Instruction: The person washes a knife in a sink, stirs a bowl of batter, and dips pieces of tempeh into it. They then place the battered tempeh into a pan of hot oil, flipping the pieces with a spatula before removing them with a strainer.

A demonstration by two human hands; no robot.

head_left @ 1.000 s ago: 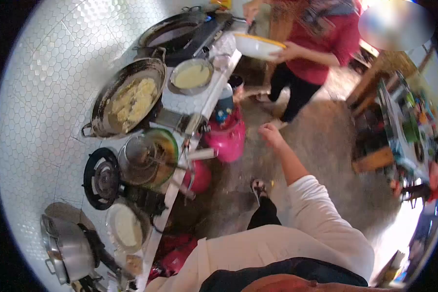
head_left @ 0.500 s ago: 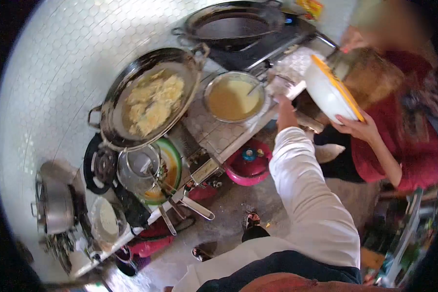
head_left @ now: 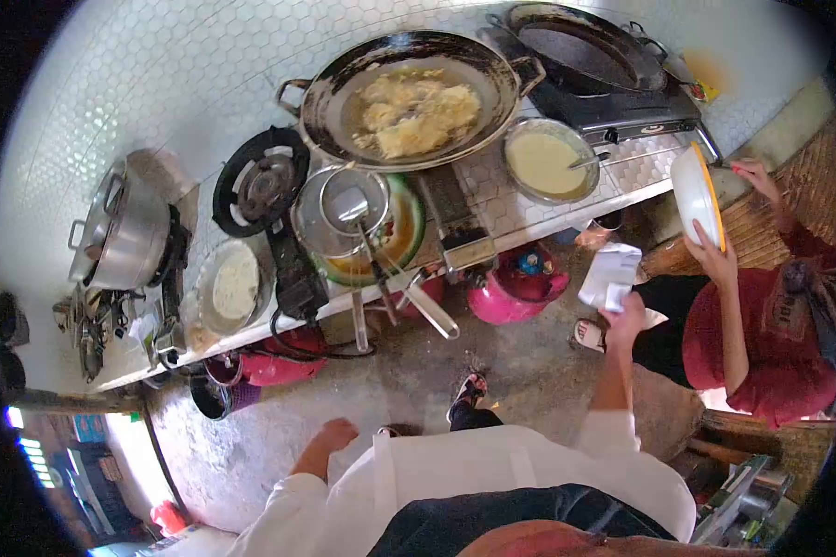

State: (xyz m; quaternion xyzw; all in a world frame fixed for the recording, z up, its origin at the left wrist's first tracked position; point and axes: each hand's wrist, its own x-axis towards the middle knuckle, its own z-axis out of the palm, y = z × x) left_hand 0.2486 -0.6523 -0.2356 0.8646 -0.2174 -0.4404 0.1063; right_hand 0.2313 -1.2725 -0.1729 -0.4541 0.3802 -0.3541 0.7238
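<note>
My right hand (head_left: pixel 628 317) is closed on a white packet (head_left: pixel 611 277), held over the floor in front of the counter. Low at my left side, my left hand (head_left: pixel 336 433) hangs with its fingers curled, nothing visible in it. On the counter stand a metal bowl of pale batter (head_left: pixel 545 164) with a spoon in it and a large wok (head_left: pixel 330 88), where golden fried pieces (head_left: pixel 418 110) lie in oil. Strainers (head_left: pixel 355 200) rest over a green-rimmed plate (head_left: pixel 416 218) left of the batter bowl.
At the right, a person in a red top (head_left: pixel 762 325) holds a white bowl with a yellow rim (head_left: pixel 698 195). A dark pan (head_left: pixel 576 58) sits on the back stove. A steamer pot (head_left: pixel 130 243) stands at the left. Pink tubs (head_left: pixel 514 299) are under the counter.
The view has turned toward the left. My right hand has come away from the counter edge, with the white packet in it. My left hand has come into view.
</note>
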